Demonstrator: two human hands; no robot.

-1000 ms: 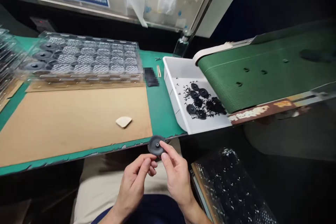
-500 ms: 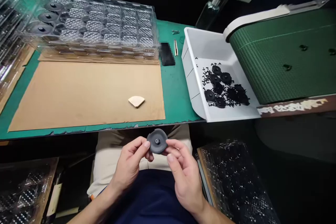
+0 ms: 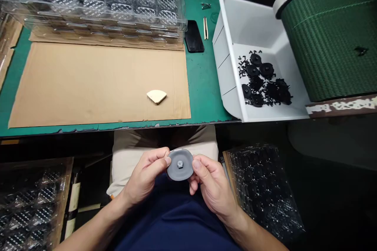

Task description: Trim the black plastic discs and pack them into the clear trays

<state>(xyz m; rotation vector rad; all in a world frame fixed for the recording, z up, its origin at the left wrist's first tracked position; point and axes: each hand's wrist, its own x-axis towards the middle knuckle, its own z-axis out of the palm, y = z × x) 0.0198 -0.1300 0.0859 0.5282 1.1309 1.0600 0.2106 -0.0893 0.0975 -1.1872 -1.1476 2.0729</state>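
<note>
A dark grey round plastic disc (image 3: 173, 170) with a small raised hub at its centre is held up in front of my lap, its hub side facing me. My left hand (image 3: 150, 168) pinches its left edge between thumb and fingers. On the opposite edge my right hand (image 3: 210, 178) also grips it, thumb on the rim and fingers curled behind. Beyond the disc, a pale fan-shaped piece (image 3: 156, 96) lies on a brown cardboard sheet (image 3: 88, 86) on the green table.
Stacked clear trays (image 3: 118, 15) stand at the back left. A phone (image 3: 193, 36) and tweezers (image 3: 205, 28) lie beside them. The white bin (image 3: 228, 66) holds black discs and small bits below a green conveyor belt (image 3: 330, 43). More trays sit low at left and right.
My right hand has closed onto the disc's right edge, and the disc has turned to face me more fully. My view has tilted down, so the table appears higher.
</note>
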